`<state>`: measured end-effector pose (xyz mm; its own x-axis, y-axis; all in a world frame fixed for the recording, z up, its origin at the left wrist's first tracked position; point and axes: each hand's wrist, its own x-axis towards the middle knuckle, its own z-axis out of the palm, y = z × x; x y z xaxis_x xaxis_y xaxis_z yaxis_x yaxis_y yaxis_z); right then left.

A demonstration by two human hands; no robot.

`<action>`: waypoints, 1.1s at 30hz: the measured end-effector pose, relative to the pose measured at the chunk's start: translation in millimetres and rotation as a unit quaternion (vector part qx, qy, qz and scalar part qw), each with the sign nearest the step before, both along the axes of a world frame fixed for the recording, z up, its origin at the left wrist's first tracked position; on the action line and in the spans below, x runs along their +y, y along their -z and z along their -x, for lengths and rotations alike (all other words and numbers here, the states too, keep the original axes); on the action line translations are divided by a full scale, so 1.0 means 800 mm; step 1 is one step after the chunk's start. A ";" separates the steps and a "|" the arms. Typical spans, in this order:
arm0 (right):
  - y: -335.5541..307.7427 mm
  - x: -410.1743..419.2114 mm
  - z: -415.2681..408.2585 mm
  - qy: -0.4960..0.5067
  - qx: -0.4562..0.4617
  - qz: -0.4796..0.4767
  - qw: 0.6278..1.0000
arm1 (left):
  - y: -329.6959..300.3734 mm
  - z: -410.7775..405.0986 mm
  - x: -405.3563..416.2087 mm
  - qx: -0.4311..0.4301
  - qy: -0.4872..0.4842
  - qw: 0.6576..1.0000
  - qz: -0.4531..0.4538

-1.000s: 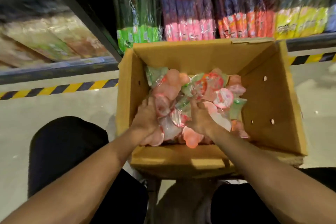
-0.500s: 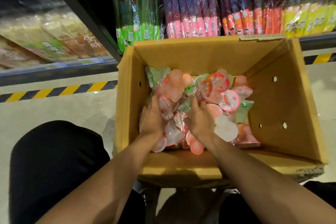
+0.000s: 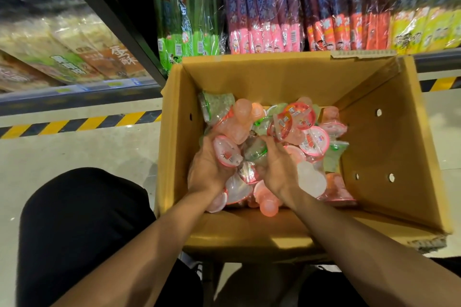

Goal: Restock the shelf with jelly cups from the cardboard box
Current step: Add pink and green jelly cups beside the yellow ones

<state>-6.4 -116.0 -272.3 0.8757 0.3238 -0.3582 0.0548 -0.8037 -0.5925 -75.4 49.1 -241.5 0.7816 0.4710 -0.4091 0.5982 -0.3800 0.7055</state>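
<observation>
While both hands are reaching down into the cardboard box (image 3: 287,227), the gathering step is plainly in hand; nothing is yet travelling toward the shelf (image 3: 444,60) beyond the box's far wall. The jelly cups (image 3: 313,143) are lying in a loose heap on the box floor, pink, green and pale ones mixed, crowded toward its left wall and leaving its right side bare; the box is sitting on the floor (image 3: 82,154) right in front of the shelf, whose lower tier is carrying long wrapped packets (image 3: 264,22). The left hand (image 3: 208,168) is curling partway round a pink-rimmed cup (image 3: 227,152), fingers wrapping it from below and thumb at its side; the right hand (image 3: 277,169) is lying half open on the heap near the box's middle, fingers spread and pressing among several cups, though whether it is actually pinching one I cannot tell. I judge the next move is calling for closing both hands on a secure handful and lifting clear of the box walls without spilling; the slick, rounded cups are likely to slip.
</observation>
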 end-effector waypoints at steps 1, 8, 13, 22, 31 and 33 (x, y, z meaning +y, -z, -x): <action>-0.006 -0.003 0.004 0.014 0.011 -0.020 1.000 | -0.006 0.003 -0.002 -0.009 -0.016 1.000 0.017; -0.106 -0.020 0.000 0.120 0.039 -0.199 0.972 | -0.088 0.023 -0.021 -0.048 -0.074 0.990 0.112; -0.270 -0.015 -0.029 0.109 0.006 -0.287 0.952 | -0.236 0.003 -0.039 -0.112 -0.116 0.979 0.124; -0.644 -0.008 -0.086 0.075 -0.070 -0.344 0.933 | -0.596 -0.060 -0.020 -0.221 -0.103 0.958 0.150; -0.972 -0.006 -0.115 0.077 -0.168 -0.373 0.909 | -0.923 -0.103 0.001 -0.302 -0.042 0.940 0.152; -1.022 -0.008 -0.118 0.078 -0.188 -0.373 0.905 | -0.974 -0.113 0.005 -0.308 -0.029 0.934 0.178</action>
